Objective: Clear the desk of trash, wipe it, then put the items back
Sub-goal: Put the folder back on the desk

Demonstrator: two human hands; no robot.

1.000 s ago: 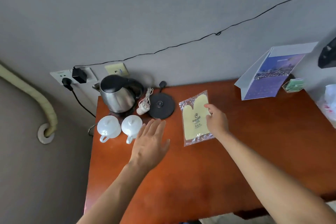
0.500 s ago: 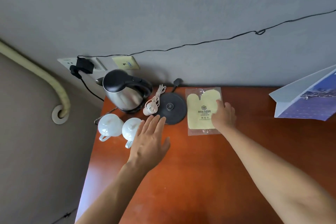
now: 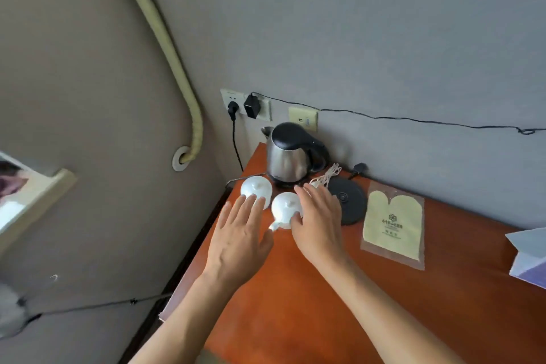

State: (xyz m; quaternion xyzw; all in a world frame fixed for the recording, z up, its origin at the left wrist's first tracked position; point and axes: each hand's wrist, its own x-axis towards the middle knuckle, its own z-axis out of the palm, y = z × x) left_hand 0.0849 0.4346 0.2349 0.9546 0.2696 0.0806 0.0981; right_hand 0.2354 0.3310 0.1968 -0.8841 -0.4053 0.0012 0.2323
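An orange-brown wooden table (image 3: 369,289) is set into a corner where a grey wall meets a beige one. A pale corrugated hose (image 3: 165,47) is run down the beige wall into a round wall fitting. Two wall outlets are mounted above the table's far-left corner, with a black plug and a black adapter (image 3: 251,106) inserted; a thin black cable is strung along the grey wall.

A stainless steel kettle (image 3: 291,156) with a black lid is placed in the corner, and a black round kettle base (image 3: 348,201) lies just right of it, partly covered by the right hand. A coiled white cord (image 3: 328,176) lies between them. Two white lidded cups are placed in front of the kettle: the left cup (image 3: 256,188) and the right cup (image 3: 285,208).

The left hand (image 3: 239,242) is held flat, fingers spread, its fingertips touching the left cup. The right hand (image 3: 319,221) is laid against the right cup, fingers apart; no closed grip is seen.

A yellow cloth mitt in a clear packet (image 3: 393,224) lies flat to the right; its dark emblem and printed lines are too small to be read. A blue-and-white folder (image 3: 529,257) is cut off by the right edge. A framed object at the left edge is blurred.
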